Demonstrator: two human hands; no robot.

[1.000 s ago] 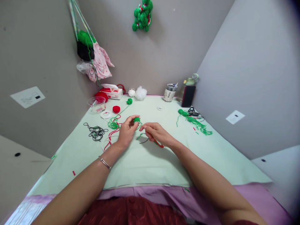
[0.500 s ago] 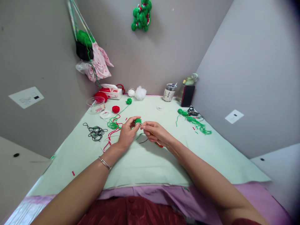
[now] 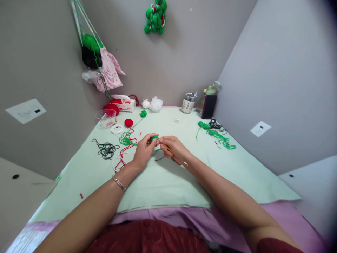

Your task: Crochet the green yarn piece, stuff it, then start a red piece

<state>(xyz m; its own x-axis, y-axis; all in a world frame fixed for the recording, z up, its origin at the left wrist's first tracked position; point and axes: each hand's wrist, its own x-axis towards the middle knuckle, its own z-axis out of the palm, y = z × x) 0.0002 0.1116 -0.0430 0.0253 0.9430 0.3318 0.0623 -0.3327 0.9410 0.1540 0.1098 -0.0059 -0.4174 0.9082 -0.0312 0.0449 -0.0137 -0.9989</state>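
Observation:
Near the middle of the table, my left hand (image 3: 144, 150) is closed around a small green crocheted piece (image 3: 155, 137), most of it hidden by the fingers. My right hand (image 3: 172, 147) grips a crochet hook with a yellow handle (image 3: 167, 148). The fingertips of both hands meet at the piece, covering the hook's tip. Below the hands, a dark strand (image 3: 159, 159) lies on the cloth, and something red and green shows under my right wrist. Left of my left hand, green yarn (image 3: 125, 141) lies tangled with red yarn (image 3: 123, 151).
A black cord tangle (image 3: 106, 149), a red yarn ball (image 3: 128, 123) and a clear tub (image 3: 107, 121) are on the left. Behind stand a tissue box (image 3: 123, 104), white stuffing (image 3: 156, 104) and a pen cup (image 3: 187, 104). At right are a phone (image 3: 209, 107), scissors (image 3: 214, 123) and green crocheted pieces (image 3: 216, 134).
My right hand has tilted slightly, and its fingertips have drawn closer to my left fingers at the green piece. The whole view has shifted a little.

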